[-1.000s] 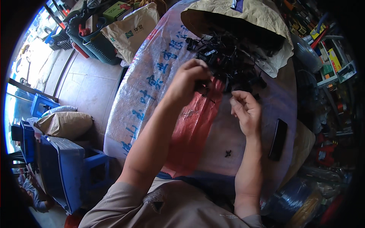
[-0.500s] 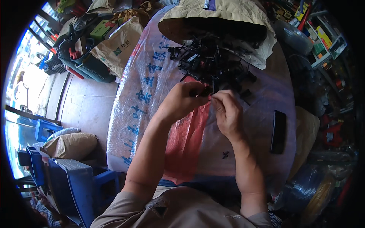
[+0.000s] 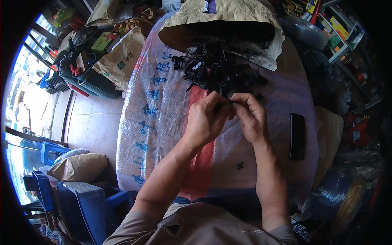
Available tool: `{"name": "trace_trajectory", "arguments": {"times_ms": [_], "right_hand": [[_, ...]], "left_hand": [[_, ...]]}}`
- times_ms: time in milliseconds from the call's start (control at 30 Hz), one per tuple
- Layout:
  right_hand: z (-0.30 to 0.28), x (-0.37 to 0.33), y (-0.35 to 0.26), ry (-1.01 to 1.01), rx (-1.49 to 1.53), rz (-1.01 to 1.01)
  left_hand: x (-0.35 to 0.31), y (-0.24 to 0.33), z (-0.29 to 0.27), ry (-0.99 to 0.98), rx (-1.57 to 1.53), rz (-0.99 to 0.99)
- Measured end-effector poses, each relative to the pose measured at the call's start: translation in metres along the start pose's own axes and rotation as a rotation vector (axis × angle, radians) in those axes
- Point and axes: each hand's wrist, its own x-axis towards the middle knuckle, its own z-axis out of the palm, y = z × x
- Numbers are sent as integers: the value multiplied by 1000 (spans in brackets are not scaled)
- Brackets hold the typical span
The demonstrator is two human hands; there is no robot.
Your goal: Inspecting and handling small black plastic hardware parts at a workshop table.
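The left hand (image 3: 206,120) and the right hand (image 3: 250,115) meet fingertip to fingertip, both closed in a pinch on one small black part (image 3: 226,104) held between them. Only a sliver of that part shows between the thumbs and forefingers: it is dark, thin and looks like plastic, but its exact shape cannot be told because the fingers cover most of it.

The pinched part sits just at the near edge of a pile of black parts (image 3: 218,71), a tangled heap of small dark clips and prongs with a few pale glints among them. The pile spills from the open mouth of a tan sack (image 3: 222,16), which lies on the far side of the pile. Under the pile spreads a translucent woven sheet (image 3: 157,106) with blue printed characters and a red stripe, covering the table; both hands hover over it on the near side of the pile.

To the right of the pile and nearer the person, a flat black rectangular thing (image 3: 297,136) lies on the sheet. One stray black piece (image 3: 240,165) rests alone on the sheet, well apart from the pile, near the right forearm.
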Motion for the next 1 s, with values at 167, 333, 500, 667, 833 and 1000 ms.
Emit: {"name": "trace_trajectory", "arguments": {"times_ms": [167, 333, 500, 667, 833, 1000], "right_hand": [[-7, 0, 0, -9, -43, -26], [-8, 2, -2, 36, -203, 1], [-18, -3, -18, -213, -213, 101], [-20, 0, -18, -100, -217, 75], [-28, 1, -25, -176, -239, 209], [-30, -1, -34, -291, -228, 359]], "left_hand": [[-1, 2, 2, 21, 108, 32], [-2, -9, 3, -32, 210, 131], [9, -15, -10, -23, -652, -529], [8, -7, -13, -197, -686, -530], [7, 3, -15, -431, -296, -276], [5, -6, -20, -514, -301, -249]]}}
